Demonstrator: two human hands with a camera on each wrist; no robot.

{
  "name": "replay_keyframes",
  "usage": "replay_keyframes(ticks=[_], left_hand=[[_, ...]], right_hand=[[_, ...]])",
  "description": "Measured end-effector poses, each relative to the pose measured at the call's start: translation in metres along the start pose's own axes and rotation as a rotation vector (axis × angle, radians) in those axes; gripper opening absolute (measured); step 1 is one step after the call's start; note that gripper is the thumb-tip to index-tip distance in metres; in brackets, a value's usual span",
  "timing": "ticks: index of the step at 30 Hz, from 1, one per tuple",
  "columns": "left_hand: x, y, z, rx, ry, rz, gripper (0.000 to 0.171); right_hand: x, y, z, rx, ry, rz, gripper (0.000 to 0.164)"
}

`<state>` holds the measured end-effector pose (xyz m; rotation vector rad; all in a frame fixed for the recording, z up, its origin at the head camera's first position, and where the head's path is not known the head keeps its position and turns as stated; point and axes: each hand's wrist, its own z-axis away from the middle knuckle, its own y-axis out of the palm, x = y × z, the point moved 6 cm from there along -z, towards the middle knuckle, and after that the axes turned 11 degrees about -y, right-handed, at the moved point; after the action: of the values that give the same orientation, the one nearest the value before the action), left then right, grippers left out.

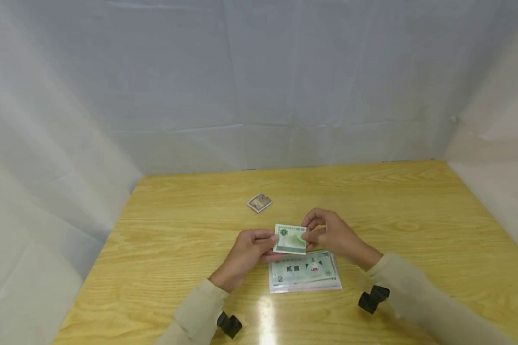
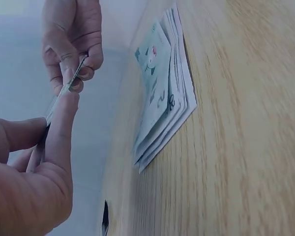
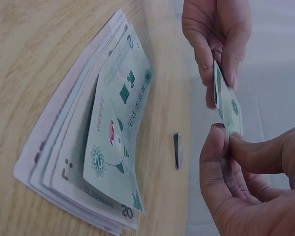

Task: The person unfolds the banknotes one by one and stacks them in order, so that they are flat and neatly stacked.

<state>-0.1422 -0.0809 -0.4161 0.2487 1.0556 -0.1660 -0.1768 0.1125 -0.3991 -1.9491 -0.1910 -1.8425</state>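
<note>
A folded green banknote (image 1: 290, 242) is held up between both hands, above the table. My left hand (image 1: 251, 251) pinches its left edge, thumb on top and fingers beneath. At the opposite edge my right hand (image 1: 330, 232) pinches it between thumb and fingers. The right wrist view shows the folded note (image 3: 228, 105) nearly edge-on, its layers lying close together. Just below the hands lies a stack of flat banknotes (image 1: 304, 278); its top note (image 3: 119, 123) is pale green, printed with a 2 and a cartoon figure, and bows up slightly.
Farther back on the wooden table (image 1: 177, 215) lies a small folded brown note (image 1: 259, 202). White sheeting (image 1: 259, 96) hangs behind the table and along both sides. A black wrist device (image 1: 229, 325) sits by each sleeve.
</note>
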Motion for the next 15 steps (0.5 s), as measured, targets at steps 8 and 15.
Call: replay_keyframes(ticks=[8,15], left_hand=[[-0.0008,0.0018,0.0017,0.042,-0.008,0.039,0.037],[-0.0024,0.0066,0.0028,0.071,0.002,0.049,0.038]], right_hand=[[-0.0036,0.0007,0.0029,-0.076,0.014,0.006,0.017],[-0.0055,0.0034,0.0061,-0.082,0.016,0.077,0.015]])
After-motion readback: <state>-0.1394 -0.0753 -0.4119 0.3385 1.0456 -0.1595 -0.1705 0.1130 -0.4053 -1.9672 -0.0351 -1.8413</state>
